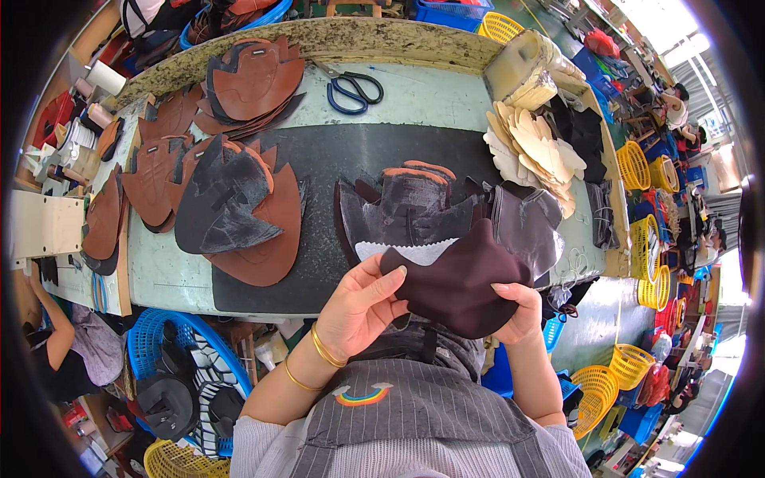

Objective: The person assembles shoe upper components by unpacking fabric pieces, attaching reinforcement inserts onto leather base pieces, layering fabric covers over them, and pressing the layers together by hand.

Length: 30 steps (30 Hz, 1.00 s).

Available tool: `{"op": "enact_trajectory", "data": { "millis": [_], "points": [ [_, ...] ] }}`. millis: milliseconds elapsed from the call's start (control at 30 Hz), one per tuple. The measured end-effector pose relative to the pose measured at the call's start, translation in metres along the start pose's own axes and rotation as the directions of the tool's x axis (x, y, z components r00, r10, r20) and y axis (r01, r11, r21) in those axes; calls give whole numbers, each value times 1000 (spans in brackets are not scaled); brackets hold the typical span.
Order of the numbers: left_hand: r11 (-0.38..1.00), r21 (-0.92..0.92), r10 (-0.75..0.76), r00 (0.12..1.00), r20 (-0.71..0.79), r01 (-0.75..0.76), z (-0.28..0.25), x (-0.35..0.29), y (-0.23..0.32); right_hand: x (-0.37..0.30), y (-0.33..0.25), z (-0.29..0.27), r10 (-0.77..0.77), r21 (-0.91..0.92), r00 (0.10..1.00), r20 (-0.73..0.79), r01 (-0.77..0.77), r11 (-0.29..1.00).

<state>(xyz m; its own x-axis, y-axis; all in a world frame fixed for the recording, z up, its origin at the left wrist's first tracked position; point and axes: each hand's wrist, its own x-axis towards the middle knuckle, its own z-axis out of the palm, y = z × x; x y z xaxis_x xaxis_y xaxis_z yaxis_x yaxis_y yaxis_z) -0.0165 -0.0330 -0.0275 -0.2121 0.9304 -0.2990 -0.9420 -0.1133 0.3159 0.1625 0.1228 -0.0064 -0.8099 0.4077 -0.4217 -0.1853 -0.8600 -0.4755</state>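
Above the near edge of the worktable, my left hand (362, 307) and my right hand (519, 312) hold a dark brown, soft shoe-lining piece (462, 279) stretched between them. The left thumb and fingers pinch its left edge, where a light grey zigzag-cut strip (410, 252) shows. At its right edge the right thumb presses on top, with the fingers mostly hidden beneath. Just beyond lies a dark shoe upper piece (414, 203), underside up, with brown tips. A greyish-black folded piece (530, 223) rests right of it, partly covered by the held lining.
Stacks of brown leather shoe uppers (253, 80) fill the table's left side, one flipped dark side up (227, 195). Scissors (355, 92) lie at the back. Cream cut pieces (534, 147) sit at the right. A blue basket (171, 319) stands at lower left, near another person's arm (54, 315).
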Motion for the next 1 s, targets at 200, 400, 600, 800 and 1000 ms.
{"op": "enact_trajectory", "data": {
  "millis": [200,400,600,800,1000],
  "points": [
    [870,419,328,940,-94,-261,1,3,-3,9,9,4,19,36,999,-42,-18,999],
    [569,661,687,724,-56,-489,-7,4,-14,16,12,9,-52,-104,993,-105,41,994],
    [536,764,674,727,-131,-359,-19,23,-12,36,21,4,-229,-405,959,-170,144,903],
    [526,696,728,681,-72,-489,-3,47,22,75,-1,26,-506,-740,863,3,343,579],
    [249,940,767,640,-44,-233,-41,52,13,94,18,-14,-478,-898,878,-30,186,398]
  ]
}}
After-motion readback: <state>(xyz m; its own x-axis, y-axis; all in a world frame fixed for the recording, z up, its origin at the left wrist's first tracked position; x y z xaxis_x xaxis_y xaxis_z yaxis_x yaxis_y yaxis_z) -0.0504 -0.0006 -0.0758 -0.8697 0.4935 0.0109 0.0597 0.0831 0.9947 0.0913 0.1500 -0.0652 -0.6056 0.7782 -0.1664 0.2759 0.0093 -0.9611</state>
